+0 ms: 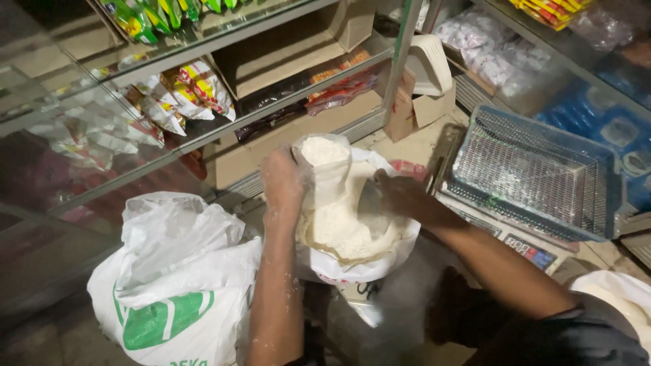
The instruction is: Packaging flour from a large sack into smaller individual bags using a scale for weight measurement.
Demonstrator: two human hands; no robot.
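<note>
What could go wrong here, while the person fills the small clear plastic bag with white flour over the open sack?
1. The left hand grips the small clear plastic bag, which is heaped to its mouth; flour may spill over the top.
2. The right hand reaches into the open white sack of flour, whose rolled rim sags; the sack might tip or shed flour on the floor.
3. Flour dust already coats the left forearm, so the thin bag could slip.

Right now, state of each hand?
Left hand: closed on the neck of a clear plastic bag of flour.
Right hand: down inside the open white flour sack, fingers hidden; grip cannot be told.
</note>
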